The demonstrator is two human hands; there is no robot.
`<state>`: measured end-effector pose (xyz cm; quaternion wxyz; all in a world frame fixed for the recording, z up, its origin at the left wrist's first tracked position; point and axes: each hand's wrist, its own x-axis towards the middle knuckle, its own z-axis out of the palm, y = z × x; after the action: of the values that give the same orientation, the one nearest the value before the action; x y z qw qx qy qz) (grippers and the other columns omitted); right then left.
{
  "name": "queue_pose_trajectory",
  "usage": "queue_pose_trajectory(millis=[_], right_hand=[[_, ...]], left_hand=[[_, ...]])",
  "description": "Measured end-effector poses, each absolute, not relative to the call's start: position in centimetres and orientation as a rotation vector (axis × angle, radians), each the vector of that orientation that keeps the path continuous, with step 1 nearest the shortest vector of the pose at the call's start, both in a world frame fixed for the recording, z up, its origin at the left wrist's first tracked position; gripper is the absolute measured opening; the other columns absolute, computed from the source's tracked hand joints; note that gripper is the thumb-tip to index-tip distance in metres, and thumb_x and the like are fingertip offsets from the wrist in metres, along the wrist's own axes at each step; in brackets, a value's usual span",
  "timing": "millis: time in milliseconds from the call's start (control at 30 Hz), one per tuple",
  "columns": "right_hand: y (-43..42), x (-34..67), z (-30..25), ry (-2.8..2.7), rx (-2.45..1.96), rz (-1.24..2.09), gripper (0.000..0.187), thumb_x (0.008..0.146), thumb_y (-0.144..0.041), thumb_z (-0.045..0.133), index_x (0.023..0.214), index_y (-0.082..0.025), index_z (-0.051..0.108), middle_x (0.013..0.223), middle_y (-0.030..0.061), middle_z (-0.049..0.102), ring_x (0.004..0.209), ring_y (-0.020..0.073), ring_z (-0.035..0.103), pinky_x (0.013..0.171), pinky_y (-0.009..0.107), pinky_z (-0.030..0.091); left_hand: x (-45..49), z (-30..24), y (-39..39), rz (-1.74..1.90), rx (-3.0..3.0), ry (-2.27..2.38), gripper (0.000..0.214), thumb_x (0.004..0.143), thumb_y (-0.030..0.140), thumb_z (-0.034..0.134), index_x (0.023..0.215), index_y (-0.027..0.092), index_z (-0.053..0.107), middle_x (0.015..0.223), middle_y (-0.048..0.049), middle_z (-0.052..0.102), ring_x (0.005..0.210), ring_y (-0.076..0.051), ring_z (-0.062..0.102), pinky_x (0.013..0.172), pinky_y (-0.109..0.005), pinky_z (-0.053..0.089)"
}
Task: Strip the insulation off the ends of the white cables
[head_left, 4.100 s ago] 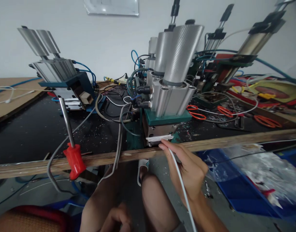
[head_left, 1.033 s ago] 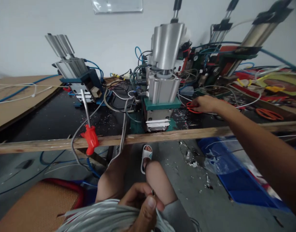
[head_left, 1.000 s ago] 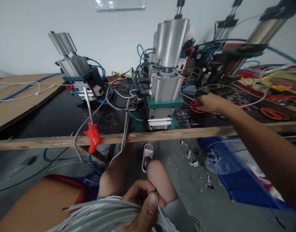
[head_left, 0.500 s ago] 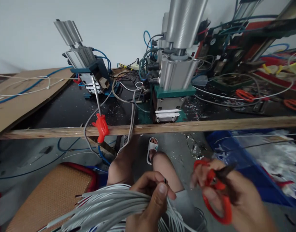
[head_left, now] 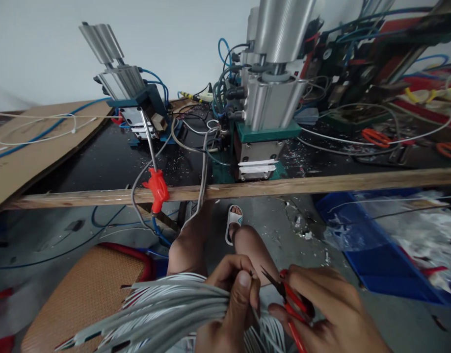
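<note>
A thick bundle of grey cables [head_left: 181, 304] lies across my lap, with stripped ends and thin coloured wires at the lower left. My left hand [head_left: 234, 301] pinches the dark end of one cable between thumb and fingers. Its tip is mostly hidden by the fingers. Close by on the right, my right hand [head_left: 331, 306] grips red-handled scissors [head_left: 298, 303]. Their dark blades point up and left towards my left fingertips, without touching them. Whether the blades are fully closed is hard to see.
A wooden-edged bench [head_left: 306, 185] carries metal pneumatic machines [head_left: 267, 105]. An air gun with a red handle [head_left: 158, 189] hangs at its edge. A woven-seat stool [head_left: 89, 289] stands left; a blue bin [head_left: 387, 274] with plastic scraps sits right. Orange-handled scissors [head_left: 376, 138] lie on the bench.
My right hand has moved left, bringing the scissors near my left hand and turning the blades towards it. My left hand still pinches the cable end, nearly in place.
</note>
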<state>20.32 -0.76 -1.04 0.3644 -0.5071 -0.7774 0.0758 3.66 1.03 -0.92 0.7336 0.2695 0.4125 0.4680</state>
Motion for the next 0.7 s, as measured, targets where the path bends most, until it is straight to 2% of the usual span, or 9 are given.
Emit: queue_pose_trajectory(millis=[167,300,500,700], right_hand=[[-0.5,20.5,-1.1,-2.052,-1.242,0.107,0.023,0.11,-0.036,0.049,0.09,-0.025,0.054,0.062,-0.0048,0.062,0.049,0.0124,0.06,0.046,0.028,0.047],[-0.4,20.7,-1.3,-2.077,-1.233,0.07,0.017,0.109,-0.033,0.05,0.097,-0.024,0.056,0.067,-0.0041,0.066,0.053,0.0133,0.064,0.049,0.029,0.05],[-0.8,21.0,-1.3,-2.105,-1.231,0.127,0.008,0.106,-0.028,0.054,0.1,-0.023,0.055,0.071,-0.0032,0.066,0.056,0.0132,0.065,0.051,0.029,0.051],[-0.9,21.6,-1.0,-2.081,-1.25,0.027,0.004,0.103,-0.022,0.054,0.101,-0.024,0.056,0.07,-0.0027,0.068,0.055,0.0139,0.066,0.053,0.03,0.051]], left_hand=[[3.6,-0.8,1.1,1.012,0.631,0.901,0.048,0.085,0.062,0.08,0.084,0.017,0.063,0.055,0.007,0.046,0.048,-0.005,0.026,0.048,-0.023,0.016],[3.6,-0.8,1.1,1.009,0.657,0.929,0.049,0.083,0.064,0.08,0.083,0.017,0.065,0.054,0.0064,0.045,0.048,-0.005,0.023,0.048,-0.024,0.016],[3.2,-1.7,0.9,1.048,0.7,0.997,0.036,0.086,0.055,0.081,0.084,0.02,0.07,0.056,0.0035,0.049,0.045,-0.007,0.03,0.045,-0.025,0.016],[3.1,-1.8,0.9,1.071,0.725,1.011,0.036,0.084,0.053,0.083,0.077,0.021,0.07,0.056,0.0021,0.053,0.045,-0.009,0.037,0.044,-0.024,0.021]])
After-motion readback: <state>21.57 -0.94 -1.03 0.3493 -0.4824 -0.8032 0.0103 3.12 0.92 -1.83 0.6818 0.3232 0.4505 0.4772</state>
